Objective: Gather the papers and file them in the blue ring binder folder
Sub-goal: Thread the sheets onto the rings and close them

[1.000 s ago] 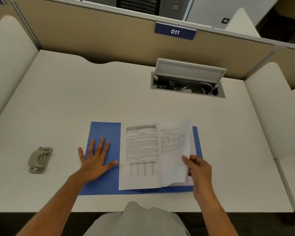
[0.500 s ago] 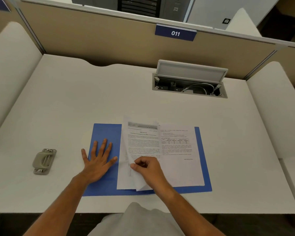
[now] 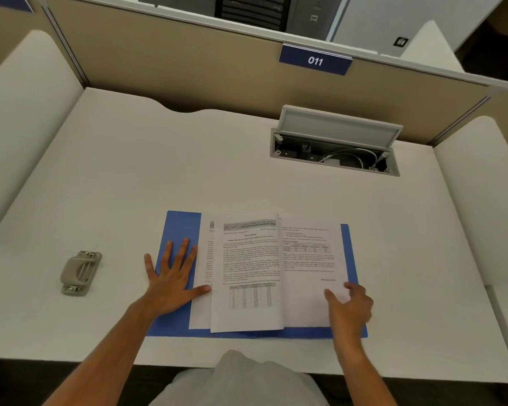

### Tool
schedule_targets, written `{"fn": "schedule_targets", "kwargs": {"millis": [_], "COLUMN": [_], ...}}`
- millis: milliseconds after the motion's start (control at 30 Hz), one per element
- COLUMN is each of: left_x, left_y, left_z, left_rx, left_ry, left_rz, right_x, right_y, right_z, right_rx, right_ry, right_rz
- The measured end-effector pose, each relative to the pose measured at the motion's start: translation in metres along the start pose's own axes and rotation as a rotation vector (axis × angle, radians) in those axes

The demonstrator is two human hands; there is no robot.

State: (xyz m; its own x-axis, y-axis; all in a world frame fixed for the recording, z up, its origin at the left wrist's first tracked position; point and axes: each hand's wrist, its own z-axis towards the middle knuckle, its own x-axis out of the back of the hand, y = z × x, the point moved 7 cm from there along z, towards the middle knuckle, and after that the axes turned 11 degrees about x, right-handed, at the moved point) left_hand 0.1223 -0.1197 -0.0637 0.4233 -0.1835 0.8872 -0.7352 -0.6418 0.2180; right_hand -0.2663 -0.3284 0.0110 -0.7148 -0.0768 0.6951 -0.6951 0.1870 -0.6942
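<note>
Papers (image 3: 264, 276), white printed sheets carrying dense black text and small tables, are being kept spread like an open book inside the blue ring binder folder (image 3: 178, 227), which is lying flat and open on the white desk (image 3: 159, 165), near its front edge. Blue cover is being shown along the left side, the right edge and the bottom edge of the sheets; the rings themselves are being hidden by the paper. One sheet on the left is being left slightly offset, with its edge peeking out beyond the page above it. The left hand (image 3: 170, 282) is being pressed flat, fingers spread and nothing grasped, on the folder's left cover, with the thumb touching the edge of the left-hand sheets. The right hand (image 3: 349, 306) is being rested on the lower right corner of the right-hand page, fingers loosely curled; whether a sheet is being pinched cannot be told. A grey hole punch (image 3: 79, 272) is being left well apart, to the left.
</note>
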Motion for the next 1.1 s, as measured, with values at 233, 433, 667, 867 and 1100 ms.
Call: {"fn": "schedule_targets", "kwargs": {"millis": [233,433,667,867,1100], "left_x": [-0.004,-0.005,-0.006,-0.004,-0.005], "left_y": [-0.002,-0.003,-0.003,-0.003,-0.003], "left_z": [0.002,0.003,0.003,0.003,0.003], "left_rx": [-0.021,-0.014,-0.013,-0.016,-0.013], "left_ry": [0.000,-0.012,-0.010,-0.004,-0.012], "left_rz": [0.008,0.013,0.018,0.008,0.009], "right_x": [-0.002,0.000,-0.006,-0.005,-0.010], "right_y": [0.049,0.044,0.043,0.039,0.035], "right_z": [0.021,0.024,0.026,0.025,0.020], "right_rx": [-0.139,-0.136,-0.142,-0.156,-0.105], "right_ry": [-0.084,-0.062,-0.097,-0.074,-0.070], "right_rz": [-0.007,-0.169,-0.173,-0.178,-0.056]}}
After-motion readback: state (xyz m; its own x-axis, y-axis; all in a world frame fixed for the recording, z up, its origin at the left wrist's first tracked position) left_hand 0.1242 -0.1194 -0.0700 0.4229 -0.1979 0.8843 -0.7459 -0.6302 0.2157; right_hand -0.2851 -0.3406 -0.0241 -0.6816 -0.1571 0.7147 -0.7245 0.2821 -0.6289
